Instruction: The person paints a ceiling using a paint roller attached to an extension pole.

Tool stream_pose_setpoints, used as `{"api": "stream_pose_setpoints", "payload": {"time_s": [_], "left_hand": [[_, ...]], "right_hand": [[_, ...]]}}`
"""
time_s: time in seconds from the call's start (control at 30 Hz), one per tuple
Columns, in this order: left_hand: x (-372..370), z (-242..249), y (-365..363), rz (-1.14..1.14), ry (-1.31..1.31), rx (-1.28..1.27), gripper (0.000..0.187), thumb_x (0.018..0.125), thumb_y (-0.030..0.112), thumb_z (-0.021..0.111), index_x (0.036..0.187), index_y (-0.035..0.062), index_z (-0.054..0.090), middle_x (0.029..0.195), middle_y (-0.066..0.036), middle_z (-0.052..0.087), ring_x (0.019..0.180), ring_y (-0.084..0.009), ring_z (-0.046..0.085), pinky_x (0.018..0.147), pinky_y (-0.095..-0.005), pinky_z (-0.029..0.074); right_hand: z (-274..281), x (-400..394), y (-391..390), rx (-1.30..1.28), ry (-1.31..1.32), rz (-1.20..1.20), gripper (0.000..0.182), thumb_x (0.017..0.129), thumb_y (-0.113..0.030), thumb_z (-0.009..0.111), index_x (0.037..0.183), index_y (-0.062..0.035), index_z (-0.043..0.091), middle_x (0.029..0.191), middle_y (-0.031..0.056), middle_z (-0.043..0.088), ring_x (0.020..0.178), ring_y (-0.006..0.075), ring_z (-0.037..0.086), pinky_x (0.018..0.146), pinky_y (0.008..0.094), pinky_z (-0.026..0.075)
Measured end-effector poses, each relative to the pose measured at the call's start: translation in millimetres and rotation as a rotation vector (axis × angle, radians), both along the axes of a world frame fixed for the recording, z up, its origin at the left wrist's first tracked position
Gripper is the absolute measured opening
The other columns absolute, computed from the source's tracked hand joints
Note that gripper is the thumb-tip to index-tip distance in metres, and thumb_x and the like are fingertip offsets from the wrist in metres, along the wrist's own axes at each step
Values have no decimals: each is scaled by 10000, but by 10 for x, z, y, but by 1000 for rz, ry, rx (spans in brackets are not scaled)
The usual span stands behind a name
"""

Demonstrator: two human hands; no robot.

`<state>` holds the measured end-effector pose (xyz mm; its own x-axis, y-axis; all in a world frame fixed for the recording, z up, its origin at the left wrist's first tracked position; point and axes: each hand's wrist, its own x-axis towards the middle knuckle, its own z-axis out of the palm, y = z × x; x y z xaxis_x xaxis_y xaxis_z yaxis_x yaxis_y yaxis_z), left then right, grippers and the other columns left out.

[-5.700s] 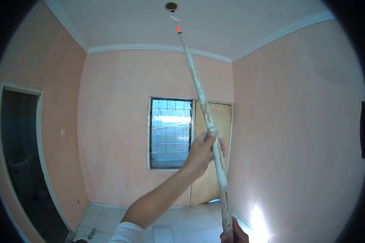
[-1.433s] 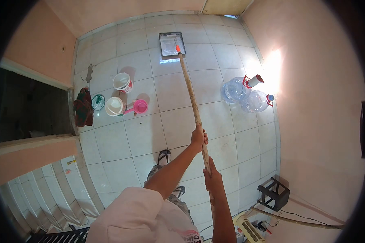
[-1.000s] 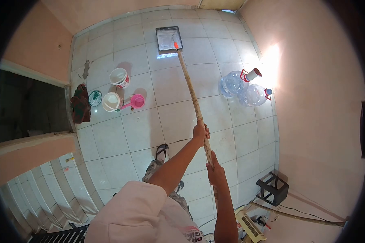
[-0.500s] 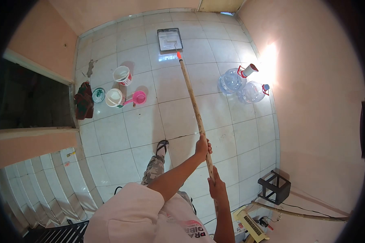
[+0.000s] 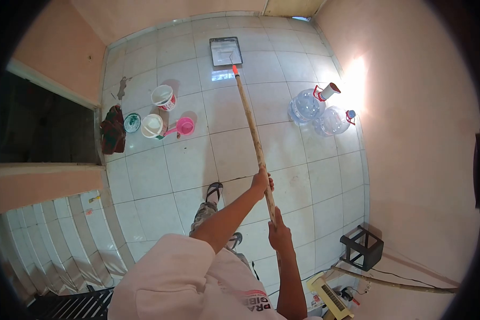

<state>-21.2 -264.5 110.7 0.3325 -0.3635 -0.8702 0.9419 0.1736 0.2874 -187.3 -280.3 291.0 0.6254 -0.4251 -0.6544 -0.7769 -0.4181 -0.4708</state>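
Observation:
A paint roller on a long wooden pole (image 5: 252,125) reaches from my hands to the black paint tray (image 5: 241,52) on the floor ahead. Its orange handle end (image 5: 235,69) is just in front of the tray, and the wire frame extends over the white-coated tray; the roller head is hard to make out. My left hand (image 5: 261,183) wraps around the pole farther forward. Nearer my body, my right hand (image 5: 280,236) grips the same pole, thumb along it.
On the left are two white buckets (image 5: 164,97), a pink dipper (image 5: 185,126), a green-stained lid (image 5: 132,123) and a dark cloth (image 5: 113,130). Large water bottles (image 5: 305,106) stand near the right wall. A black stool (image 5: 361,248) lies at lower right; steps (image 5: 64,234) are lower left.
Both hands have moved forward with the pole, pushing the roller slightly farther toward the tray. A second sandalled foot now shows beneath my left arm. The view has shifted slightly.

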Motion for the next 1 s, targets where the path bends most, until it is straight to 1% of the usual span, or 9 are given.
{"api": "stream_pose_setpoints", "payload": {"time_s": [0.03,0.13,0.23,0.33,0.37,0.47,0.57,0.87,1.0], "left_hand": [[52,12,-14,-7,5,-2,548,1036,586,358,1001,51,472,731,-86,535,567,-212,571,519,-399,542],[-133,242,61,-54,54,-55,526,1048,565,351,1023,50,457,771,-93,545,609,-219,594,581,-418,585],[-449,445,131,-114,39,-93,517,1055,555,351,1033,48,445,768,-93,548,614,-224,603,611,-427,606],[-730,696,223,-145,-7,-121,507,1060,545,347,1031,48,442,775,-93,551,622,-223,609,610,-428,607],[-777,771,244,-152,-8,-131,502,1063,539,341,1031,49,443,775,-93,551,623,-223,609,612,-427,607],[-862,903,249,-158,-9,-152,488,1071,522,323,1033,51,444,774,-93,551,623,-222,609,615,-425,608],[-869,928,222,-156,-2,-147,482,1075,513,310,1040,51,444,772,-94,549,622,-223,608,618,-426,608],[-1033,852,156,-152,40,-162,468,1079,502,294,1041,56,431,775,-95,544,629,-225,608,620,-428,604],[-1073,811,136,-148,62,-155,470,1078,506,290,1044,60,432,782,-93,545,629,-224,609,627,-433,604]], "right_hand": [[15,5,-9,-8,16,7,611,1013,-255,513,1574,-235,271,972,347,679,918,571,634,801,581,531],[22,-262,-37,-27,0,14,618,1011,-245,522,1579,-221,279,872,295,694,822,500,688,737,531,547],[234,-630,-47,30,-74,-23,618,1009,-238,534,1580,-206,300,739,218,672,667,383,695,643,454,542],[498,-885,22,31,-44,-27,617,1007,-237,546,1579,-196,318,651,161,622,557,286,642,579,395,514],[611,-909,36,32,-2,-22,620,1009,-240,540,1583,-201,309,642,154,615,549,273,632,578,393,511],[710,-999,70,33,-10,-50,621,1010,-244,538,1585,-204,306,643,157,616,554,277,637,578,396,511],[684,-1034,76,37,-23,-65,620,1010,-246,539,1584,-206,307,656,170,628,567,302,652,584,404,515],[775,-1067,-94,48,70,-37,626,1001,-221,556,1579,-211,317,746,229,673,649,352,699,633,424,531],[730,-1130,-139,52,67,-39,629,999,-214,560,1579,-221,317,777,250,677,673,368,701,661,427,533]]}}
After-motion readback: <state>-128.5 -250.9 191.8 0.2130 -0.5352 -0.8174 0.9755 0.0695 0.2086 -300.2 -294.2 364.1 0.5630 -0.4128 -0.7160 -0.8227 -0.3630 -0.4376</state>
